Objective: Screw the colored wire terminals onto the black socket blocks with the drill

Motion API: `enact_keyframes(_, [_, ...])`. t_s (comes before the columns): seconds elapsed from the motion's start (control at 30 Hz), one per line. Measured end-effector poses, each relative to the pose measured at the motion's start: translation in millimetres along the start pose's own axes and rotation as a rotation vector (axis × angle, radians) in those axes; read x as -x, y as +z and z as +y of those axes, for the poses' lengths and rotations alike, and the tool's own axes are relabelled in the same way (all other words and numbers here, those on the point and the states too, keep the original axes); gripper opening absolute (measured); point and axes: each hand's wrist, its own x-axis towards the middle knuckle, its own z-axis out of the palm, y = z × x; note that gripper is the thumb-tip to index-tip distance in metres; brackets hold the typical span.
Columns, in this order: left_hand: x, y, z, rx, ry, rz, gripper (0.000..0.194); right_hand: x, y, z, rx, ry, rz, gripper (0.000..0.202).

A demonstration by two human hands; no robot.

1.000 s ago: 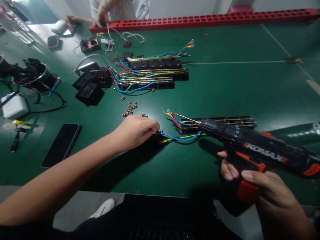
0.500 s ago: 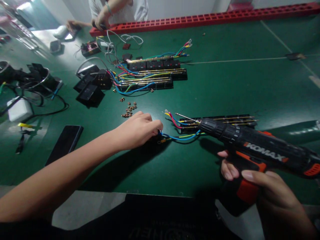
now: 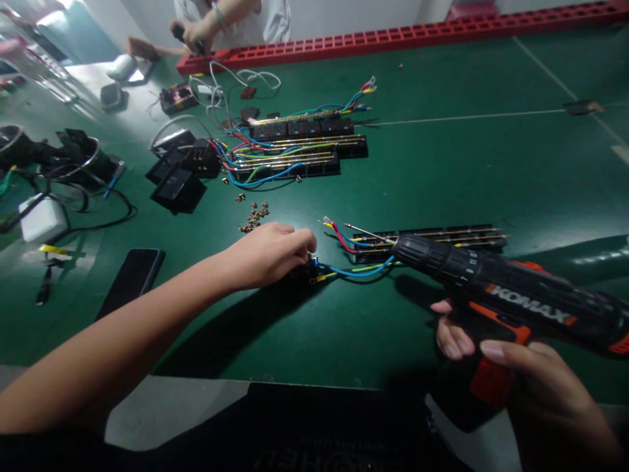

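The black-and-orange plastic power drill reads KOMAX in pale capitals along its side — its ridged black round collar shows 7, 9 and 11. Lettering across the black fabric shirt — too dim to read surely.

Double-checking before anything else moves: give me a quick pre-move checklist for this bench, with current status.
1. Right hand gripping the KOMAX power drill: ok, fingers and thumb around the handle.
2. Driver bit fitted in the chuck: ok, it sticks out from the front.
3. Bit tip clear of left hand: ok, a gap shows between them.
4. Bit tip on a screw: not ok, it shows against green tabletop.
5. Left hand's hold on the small part with the blue wire: cannot tell, fingers hide it.
6. Loose screws near left hand: ok, scattered just beyond it.
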Motion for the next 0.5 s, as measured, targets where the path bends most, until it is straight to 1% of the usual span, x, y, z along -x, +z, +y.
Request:
enact_keyframes(0.13, [-2,0.1,2,-0.138,0.028,-0.012,0.012,-1,0,1,-0.027,0.029,0.005,0.054])
enact_keyframes(0.3, [-6,1.8,5,-0.341,0.153,-0.029,0.018,-1,0,2,-0.014,0.014,-0.002,0.053])
enact_keyframes(0.4, [-9,1.1,6,-0.379,0.212,-0.048,0.016,0,-1,2,-0.017,0.024,0.0,0.055])
enact_keyframes(0.5, [-11,-1.5,7,-0.372,0.257,-0.049,0.016,0,-2,2,-0.017,0.036,0.005,0.057])
